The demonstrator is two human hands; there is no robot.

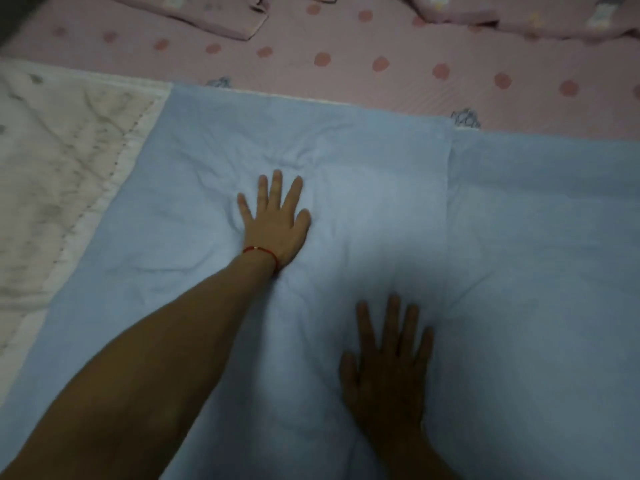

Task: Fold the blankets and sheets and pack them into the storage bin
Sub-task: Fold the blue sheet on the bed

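Note:
A light blue blanket (381,188) lies spread over the bed, with a folded layer whose right edge runs down near the middle right. My left hand (275,221), with a red string at the wrist, presses flat on the blue blanket with fingers straight and spread. My right hand (388,372) lies flat on the same blanket nearer to me, fingers straight, in shadow. A white quilted blanket (59,161) with a stitched border lies to the left, partly under the blue one. No storage bin is in view.
A pink bedsheet with red dots (346,60) covers the bed beyond the blankets. Folded pink bedding (214,15) sits at the far left top, and more pink bedding (519,12) at the far right top.

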